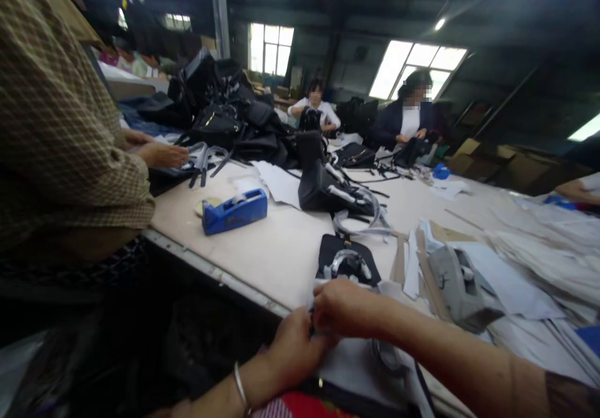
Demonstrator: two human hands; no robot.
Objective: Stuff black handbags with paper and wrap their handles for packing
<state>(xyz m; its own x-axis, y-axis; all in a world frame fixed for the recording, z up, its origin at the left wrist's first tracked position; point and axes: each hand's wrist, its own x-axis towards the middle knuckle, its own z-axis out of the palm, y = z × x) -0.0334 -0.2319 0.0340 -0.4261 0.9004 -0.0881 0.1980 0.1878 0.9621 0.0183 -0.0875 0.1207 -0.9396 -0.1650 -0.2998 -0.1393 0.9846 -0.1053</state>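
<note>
At the table's front edge, a black bag (327,252) lies with its upper part flat on the tabletop and its handle (350,257) wrapped in clear film. White paper (351,368) covers its nearer part. My right hand (347,308) is closed over the bag's left side, fingers curled inward. Just below it, my left hand (300,346), with a bangle on the wrist, is closed too, its fingertips against the right hand. A small dark bit shows between them, but I cannot make out what they pinch.
A blue tape dispenser (234,212) and a grey tape dispenser (462,287) stand on the table (281,258). Beyond are another black bag (323,187) and a heap of black bags (225,112). A person in a checked shirt (70,112) works at left; others work across the table.
</note>
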